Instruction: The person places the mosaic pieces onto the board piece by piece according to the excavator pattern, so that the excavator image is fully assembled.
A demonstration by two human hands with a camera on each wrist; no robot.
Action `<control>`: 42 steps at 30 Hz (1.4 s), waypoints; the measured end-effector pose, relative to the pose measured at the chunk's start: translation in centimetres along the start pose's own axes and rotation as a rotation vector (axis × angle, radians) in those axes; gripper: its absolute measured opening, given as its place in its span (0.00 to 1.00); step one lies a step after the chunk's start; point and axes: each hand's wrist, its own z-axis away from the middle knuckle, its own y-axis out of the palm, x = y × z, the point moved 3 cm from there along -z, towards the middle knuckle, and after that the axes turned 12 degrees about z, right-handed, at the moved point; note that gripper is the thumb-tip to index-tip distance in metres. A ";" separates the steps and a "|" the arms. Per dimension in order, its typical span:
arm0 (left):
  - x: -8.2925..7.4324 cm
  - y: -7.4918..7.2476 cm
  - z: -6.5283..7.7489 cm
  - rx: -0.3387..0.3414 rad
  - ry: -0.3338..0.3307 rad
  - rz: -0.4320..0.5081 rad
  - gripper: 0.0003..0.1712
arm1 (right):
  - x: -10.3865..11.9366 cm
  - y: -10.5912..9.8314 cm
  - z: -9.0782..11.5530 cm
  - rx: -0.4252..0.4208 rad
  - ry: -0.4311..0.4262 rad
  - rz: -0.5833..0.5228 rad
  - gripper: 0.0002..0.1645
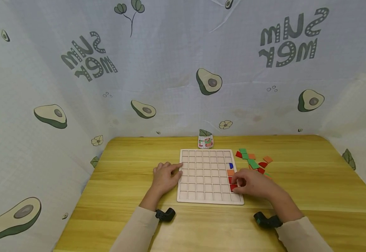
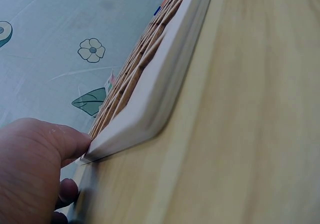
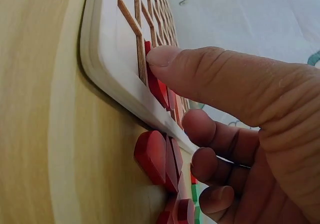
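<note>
A pale wooden grid board lies flat on the table between the hands. My left hand rests at its left edge, fingers loosely extended; the left wrist view shows a thumb touching the board's edge. At the right-hand column, my right hand pinches a red tile that sits in a cell. The thumb lies on this tile; the index fingertip is hidden in the right wrist view. Farther up that column are another red tile, an orange tile and a blue piece.
Loose green, orange and red tiles lie scattered right of the board. Red pieces lie beside its edge under the right hand. A small patterned item stands behind the board, before a printed cloth backdrop.
</note>
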 end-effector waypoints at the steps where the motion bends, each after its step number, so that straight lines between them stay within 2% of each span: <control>1: 0.0 0.0 0.0 0.000 0.001 -0.002 0.21 | -0.1 0.0 0.0 0.002 -0.001 -0.006 0.11; 6: 0.0 0.0 0.0 0.002 0.002 0.001 0.20 | -0.4 -0.3 0.1 0.006 0.022 -0.037 0.12; 13: 0.0 0.0 0.0 -0.002 0.001 0.002 0.20 | -0.5 -0.4 0.2 0.007 0.036 -0.014 0.13; 18: 0.1 0.0 0.0 -0.002 -0.001 -0.006 0.20 | -0.9 -0.9 0.4 0.002 0.083 -0.020 0.12; 30: 0.1 0.0 0.0 -0.002 0.005 -0.005 0.21 | -4.5 -2.6 1.7 -0.055 0.192 0.024 0.11; 38: -0.2 -0.2 0.2 0.001 0.004 -0.012 0.20 | -5.3 -1.7 1.4 -0.034 0.198 0.035 0.18; 42: -0.4 -0.2 0.1 0.003 0.004 -0.014 0.20 | -5.4 -1.3 1.2 -0.041 0.191 0.048 0.15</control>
